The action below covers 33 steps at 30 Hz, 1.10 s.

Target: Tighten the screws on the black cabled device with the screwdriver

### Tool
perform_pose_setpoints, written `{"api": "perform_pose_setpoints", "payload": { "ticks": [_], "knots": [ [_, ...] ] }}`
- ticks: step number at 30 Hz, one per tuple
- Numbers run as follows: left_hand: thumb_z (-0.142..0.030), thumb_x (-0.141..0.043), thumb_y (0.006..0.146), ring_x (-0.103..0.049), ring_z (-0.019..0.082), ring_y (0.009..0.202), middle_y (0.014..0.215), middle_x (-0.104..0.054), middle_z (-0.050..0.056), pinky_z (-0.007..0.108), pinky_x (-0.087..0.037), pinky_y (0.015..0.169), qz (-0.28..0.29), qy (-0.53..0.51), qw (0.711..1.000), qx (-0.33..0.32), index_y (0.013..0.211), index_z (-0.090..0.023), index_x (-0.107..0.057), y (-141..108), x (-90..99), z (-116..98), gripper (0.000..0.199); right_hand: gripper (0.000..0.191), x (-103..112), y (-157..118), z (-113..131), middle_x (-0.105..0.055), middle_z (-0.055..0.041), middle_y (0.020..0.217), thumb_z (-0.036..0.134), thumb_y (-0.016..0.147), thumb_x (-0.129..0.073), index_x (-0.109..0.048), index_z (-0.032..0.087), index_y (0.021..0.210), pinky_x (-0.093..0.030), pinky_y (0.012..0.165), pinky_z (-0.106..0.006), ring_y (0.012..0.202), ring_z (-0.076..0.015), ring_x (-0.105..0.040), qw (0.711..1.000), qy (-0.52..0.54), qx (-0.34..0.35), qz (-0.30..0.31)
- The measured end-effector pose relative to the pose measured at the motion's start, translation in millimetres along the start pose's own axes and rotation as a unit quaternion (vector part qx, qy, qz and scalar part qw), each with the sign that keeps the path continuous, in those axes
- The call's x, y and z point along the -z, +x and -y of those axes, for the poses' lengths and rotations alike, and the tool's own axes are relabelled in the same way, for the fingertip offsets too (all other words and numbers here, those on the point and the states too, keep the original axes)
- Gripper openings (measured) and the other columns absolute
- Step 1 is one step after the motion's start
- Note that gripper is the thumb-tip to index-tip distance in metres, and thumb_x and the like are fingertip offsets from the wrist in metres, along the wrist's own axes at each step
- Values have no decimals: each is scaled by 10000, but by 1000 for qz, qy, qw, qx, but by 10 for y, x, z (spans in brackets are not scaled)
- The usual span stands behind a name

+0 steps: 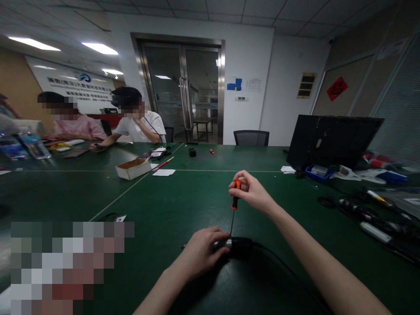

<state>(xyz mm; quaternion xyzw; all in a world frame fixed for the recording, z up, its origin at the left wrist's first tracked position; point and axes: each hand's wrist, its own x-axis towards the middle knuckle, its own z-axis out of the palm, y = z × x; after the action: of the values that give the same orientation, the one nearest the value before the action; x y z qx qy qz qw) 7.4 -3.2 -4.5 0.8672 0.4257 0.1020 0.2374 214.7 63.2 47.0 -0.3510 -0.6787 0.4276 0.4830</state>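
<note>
My right hand [244, 187] is closed round the orange and black handle of a screwdriver [235, 202], which stands nearly upright. The screwdriver's thin shaft points down, and its tip meets a black and silver corded device [241, 246] lying on the green table [177, 205]. Fingers of my left hand [210, 249] grip the silver end of that device from the left side. From the device's right end a black cable [282, 261] runs toward the lower right. The exact spot under the screwdriver tip is too small to make out.
A white open box [133, 169] sits left of centre, near papers [163, 173]. Farther back lies a small red screwdriver [212, 152] beside a black block [192, 152]. On the right are a monitor [331, 140], a blue tray [319, 172] and cables. Two people sit at the far left.
</note>
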Motion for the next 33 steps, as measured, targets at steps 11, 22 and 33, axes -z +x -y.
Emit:
{"api": "perform_pose_setpoints", "payload": {
  "ticks": [11,22,33],
  "knots": [
    [-260,-587,916,-636,230,985,1126,-695,73,289,-464,835,-4,-1,1000,1,1183,-225,-704,-2,-13,5,294,302,12,-1,11,-656,-33,999,310,779,-667,-620,221,1064,-574,648,-309,822,-178,-682,997,-83,7,4],
    [-259,-582,912,-643,229,980,1111,-699,65,281,-463,823,-2,2,1000,8,1176,-234,-707,-6,8,-26,293,371,-17,10,-51,-691,-6,891,326,720,-743,-461,235,942,-581,752,-357,764,-162,-690,1000,-9,-4,-16],
    [-255,-594,914,-644,229,984,1119,-702,70,285,-465,829,-7,-2,1000,5,1175,-219,-708,-7,-7,-15,287,350,25,-2,-1,-635,-21,977,356,811,-670,-632,227,1135,-555,638,-294,771,-154,-660,995,-94,12,13]
  ]
}}
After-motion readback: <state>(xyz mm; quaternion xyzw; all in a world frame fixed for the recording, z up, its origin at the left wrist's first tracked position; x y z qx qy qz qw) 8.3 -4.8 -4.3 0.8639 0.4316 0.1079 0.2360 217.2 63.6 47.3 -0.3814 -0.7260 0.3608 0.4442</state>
